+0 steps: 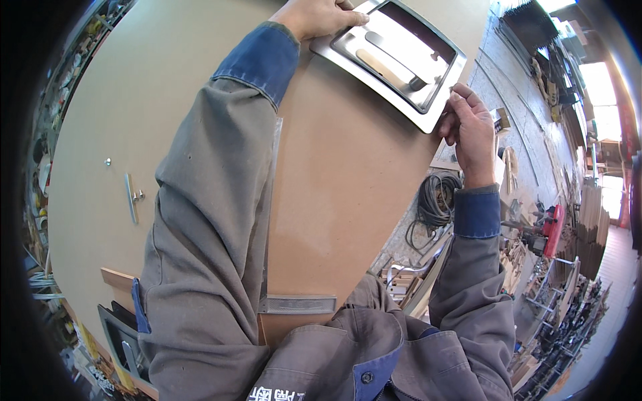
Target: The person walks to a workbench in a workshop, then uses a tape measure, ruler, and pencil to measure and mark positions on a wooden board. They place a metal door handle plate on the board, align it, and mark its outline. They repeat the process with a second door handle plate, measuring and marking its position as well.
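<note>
A brushed steel rectangular frame (428, 113) with a raised inner rim lies on a large brown board (348, 187) near its far edge. Inside its opening rest a flat steel bar and a pale wooden stick (384, 67). My left hand (321, 15) presses flat on the frame's far left corner. My right hand (468, 127) pinches the frame's near right corner at the board's edge, fingers closed on the rim. A steel square (294, 304) lies on the board under my left arm.
A steel bar handle (132, 198) and small fittings sit on the board at left. A second steel frame (124, 347) lies at lower left. Coiled black cable (438, 197), a red power tool (554, 228) and wood offcuts crowd the floor at right.
</note>
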`<action>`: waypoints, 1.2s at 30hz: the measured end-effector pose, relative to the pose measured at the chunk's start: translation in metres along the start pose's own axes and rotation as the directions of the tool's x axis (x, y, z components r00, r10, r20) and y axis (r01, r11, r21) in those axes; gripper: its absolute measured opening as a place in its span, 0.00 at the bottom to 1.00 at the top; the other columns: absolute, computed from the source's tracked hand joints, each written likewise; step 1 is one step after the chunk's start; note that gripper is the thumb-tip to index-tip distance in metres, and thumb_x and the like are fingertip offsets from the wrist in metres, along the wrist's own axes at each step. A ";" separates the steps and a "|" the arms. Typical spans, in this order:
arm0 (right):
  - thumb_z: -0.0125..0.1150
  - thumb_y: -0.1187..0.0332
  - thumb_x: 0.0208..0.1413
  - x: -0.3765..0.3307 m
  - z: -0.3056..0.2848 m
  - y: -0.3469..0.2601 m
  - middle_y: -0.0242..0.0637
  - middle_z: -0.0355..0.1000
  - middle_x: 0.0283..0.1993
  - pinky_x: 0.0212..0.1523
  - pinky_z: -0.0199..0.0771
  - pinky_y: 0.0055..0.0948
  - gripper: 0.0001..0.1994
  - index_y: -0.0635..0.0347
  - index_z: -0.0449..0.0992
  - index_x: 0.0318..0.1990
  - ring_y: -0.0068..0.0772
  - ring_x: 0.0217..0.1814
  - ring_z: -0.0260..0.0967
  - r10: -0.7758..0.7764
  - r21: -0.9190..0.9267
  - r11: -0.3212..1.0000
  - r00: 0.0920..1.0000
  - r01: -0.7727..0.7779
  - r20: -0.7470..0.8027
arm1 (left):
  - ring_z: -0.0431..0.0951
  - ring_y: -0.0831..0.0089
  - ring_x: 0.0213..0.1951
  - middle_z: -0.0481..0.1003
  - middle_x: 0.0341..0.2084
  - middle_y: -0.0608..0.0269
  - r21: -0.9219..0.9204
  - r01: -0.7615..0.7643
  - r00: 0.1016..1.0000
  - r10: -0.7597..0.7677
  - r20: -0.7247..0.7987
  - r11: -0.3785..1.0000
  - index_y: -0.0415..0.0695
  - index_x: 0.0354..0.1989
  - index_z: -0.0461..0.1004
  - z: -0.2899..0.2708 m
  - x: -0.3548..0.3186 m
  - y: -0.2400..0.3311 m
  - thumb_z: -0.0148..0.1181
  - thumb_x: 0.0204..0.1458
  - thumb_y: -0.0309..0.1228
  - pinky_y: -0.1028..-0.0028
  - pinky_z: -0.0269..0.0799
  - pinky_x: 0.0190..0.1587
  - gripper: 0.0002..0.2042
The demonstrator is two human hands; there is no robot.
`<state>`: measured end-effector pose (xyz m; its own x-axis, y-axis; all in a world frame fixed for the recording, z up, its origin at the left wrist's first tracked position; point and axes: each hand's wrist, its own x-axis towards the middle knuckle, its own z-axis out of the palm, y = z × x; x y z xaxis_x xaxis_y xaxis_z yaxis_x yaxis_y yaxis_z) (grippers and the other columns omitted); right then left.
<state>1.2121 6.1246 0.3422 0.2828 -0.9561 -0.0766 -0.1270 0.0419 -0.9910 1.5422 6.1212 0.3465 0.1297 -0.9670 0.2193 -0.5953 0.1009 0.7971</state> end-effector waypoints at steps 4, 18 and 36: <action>0.57 0.69 0.67 -0.001 -0.001 0.004 0.38 0.77 0.34 0.13 0.62 0.17 0.19 0.76 0.70 0.58 0.20 0.18 0.70 -0.029 0.014 0.999 1.000 0.029 -0.002 | 0.82 0.73 0.27 0.83 0.25 0.54 -0.076 0.065 0.997 -0.061 0.052 0.995 0.33 0.38 0.83 -0.003 -0.002 0.006 0.69 0.52 0.37 0.72 0.77 0.32 0.16; 0.58 0.68 0.66 -0.004 0.002 0.003 0.40 0.77 0.36 0.13 0.62 0.16 0.21 0.77 0.70 0.59 0.20 0.19 0.71 -0.047 -0.077 0.996 0.998 0.045 -0.035 | 0.78 0.76 0.25 0.81 0.25 0.59 -0.246 0.181 0.983 -0.169 0.068 0.952 0.31 0.38 0.81 0.001 -0.009 0.017 0.68 0.53 0.31 0.75 0.73 0.28 0.13; 0.58 0.68 0.65 -0.003 0.002 0.004 0.38 0.77 0.35 0.13 0.61 0.16 0.19 0.76 0.73 0.57 0.19 0.18 0.70 -0.058 -0.085 0.995 0.998 0.054 -0.038 | 0.81 0.73 0.28 0.82 0.26 0.56 -0.128 0.142 0.988 -0.131 0.085 0.982 0.32 0.39 0.82 -0.003 -0.004 0.012 0.69 0.52 0.35 0.73 0.77 0.31 0.16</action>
<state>1.2125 6.1284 0.3380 0.2536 -0.9672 -0.0152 -0.1922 -0.0350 -0.9807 1.5368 6.1270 0.3568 0.1392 -0.9882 0.0641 -0.4649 -0.0080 0.8853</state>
